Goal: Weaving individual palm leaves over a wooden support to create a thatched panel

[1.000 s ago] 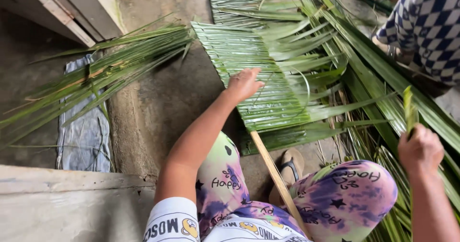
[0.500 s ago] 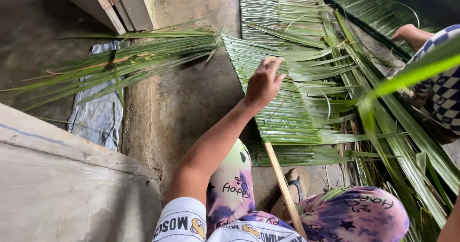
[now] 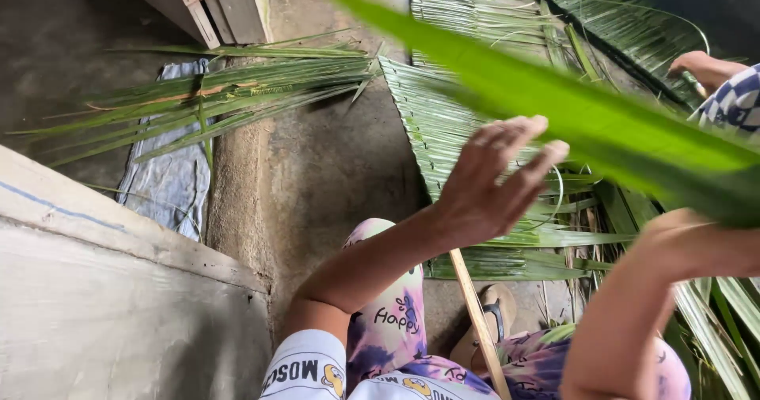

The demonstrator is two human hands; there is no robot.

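Observation:
A long green palm leaflet (image 3: 554, 99) stretches across the view from upper middle to the right edge, close to the camera. My right hand (image 3: 697, 238) grips it at its near end. My left hand (image 3: 495, 182) is raised with fingers spread, just under the leaflet and above a woven palm-leaf panel (image 3: 431, 123) lying on the concrete floor. A wooden stick (image 3: 479, 321) forms the panel's spine and runs toward my knees.
A loose palm frond (image 3: 229, 91) lies left on a grey cloth (image 3: 170, 182). More woven panels (image 3: 475, 4) lie at the back. Another person in a checked garment (image 3: 736, 103) works at the right, a hand (image 3: 701, 68) on the leaves. A concrete ledge (image 3: 119, 305) is lower left.
My right hand has swung the leaflet up and across the view, close to the camera. My left hand lifted off the woven panel and opened under the leaflet.

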